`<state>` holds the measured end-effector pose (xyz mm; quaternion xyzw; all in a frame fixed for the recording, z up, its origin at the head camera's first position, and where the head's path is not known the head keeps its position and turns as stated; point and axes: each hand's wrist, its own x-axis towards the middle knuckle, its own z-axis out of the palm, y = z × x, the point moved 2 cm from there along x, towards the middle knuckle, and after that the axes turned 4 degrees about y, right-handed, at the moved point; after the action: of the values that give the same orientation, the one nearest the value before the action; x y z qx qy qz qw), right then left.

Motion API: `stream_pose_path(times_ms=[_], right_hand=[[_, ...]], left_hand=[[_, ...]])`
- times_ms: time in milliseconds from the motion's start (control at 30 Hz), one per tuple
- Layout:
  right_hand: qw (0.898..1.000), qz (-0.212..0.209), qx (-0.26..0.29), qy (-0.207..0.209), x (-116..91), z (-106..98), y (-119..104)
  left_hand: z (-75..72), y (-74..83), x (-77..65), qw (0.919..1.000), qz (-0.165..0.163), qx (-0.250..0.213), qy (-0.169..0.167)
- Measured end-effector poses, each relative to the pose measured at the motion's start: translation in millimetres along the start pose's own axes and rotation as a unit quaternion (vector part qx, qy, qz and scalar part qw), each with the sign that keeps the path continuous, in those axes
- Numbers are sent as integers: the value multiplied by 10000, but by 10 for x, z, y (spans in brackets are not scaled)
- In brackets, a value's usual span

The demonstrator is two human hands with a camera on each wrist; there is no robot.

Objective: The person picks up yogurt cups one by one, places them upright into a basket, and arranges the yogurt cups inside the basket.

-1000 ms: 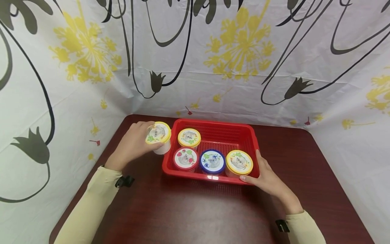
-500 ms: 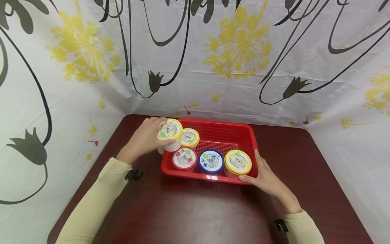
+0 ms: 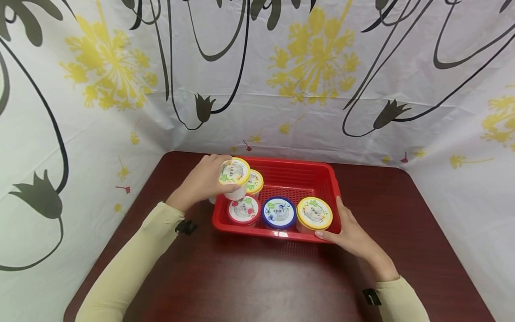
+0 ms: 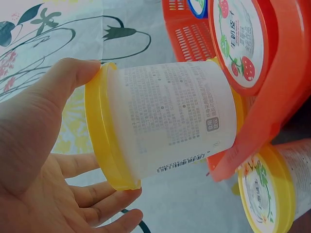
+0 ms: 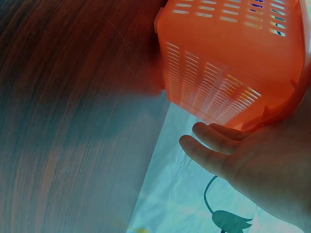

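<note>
My left hand (image 3: 204,182) grips a white paper cup with a yellow lid (image 4: 170,111) by its lid, the thumb on one side and fingers on the other. The cup hangs over the left end of a red plastic basket (image 3: 299,170) and partly hides another yellow-lidded cup (image 3: 256,181) inside. Along the basket's front stand a red-lidded cup (image 3: 243,210), a blue-lidded cup (image 3: 279,213) and a yellow-lidded cup (image 3: 314,213). My right hand (image 3: 356,237) holds the basket's front right corner, thumb on the rim and fingers along the outer side.
One more yellow-lidded cup (image 4: 267,194) stands outside the basket on its left, mostly hidden by my left hand in the head view. The dark wooden table (image 3: 257,277) extends in front. A patterned white cloth (image 3: 249,89) hangs behind and at both sides.
My left hand has carried the yellow-lidded cup rightward, from beside the basket to over its left end. The right hand stays on the basket's corner.
</note>
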<state>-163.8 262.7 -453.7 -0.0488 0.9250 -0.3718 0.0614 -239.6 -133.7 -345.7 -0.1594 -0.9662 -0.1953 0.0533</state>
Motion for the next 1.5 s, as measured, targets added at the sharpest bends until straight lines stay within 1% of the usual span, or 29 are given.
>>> stream_pose_path(times_ms=[100,333,467,700,900,1133,1300,1500], right_hand=[[10000,-7,22,-21,1,-3,8],[10000,28,-7,-19,1,-3,20],[10000,25,60,-18,-2,0,17],[10000,38,90,1,-4,-8,17],[9999,37,96,5,1,3,23],[9999,16,112,15,-3,8,23],[9999,41,106,20,-9,1,12],[9999,54,117,20,-12,0,1]], left_hand=[[17,57,36,10000,11,-26,-84],[37,173,116,9994,284,-100,-175],[58,221,159,9991,303,-169,-247],[94,304,227,9982,218,-285,-471],[120,377,290,9967,325,-400,-619],[154,464,371,9959,543,-380,-614],[170,533,435,9948,756,-338,-594],[191,588,513,9940,820,-252,-676]])
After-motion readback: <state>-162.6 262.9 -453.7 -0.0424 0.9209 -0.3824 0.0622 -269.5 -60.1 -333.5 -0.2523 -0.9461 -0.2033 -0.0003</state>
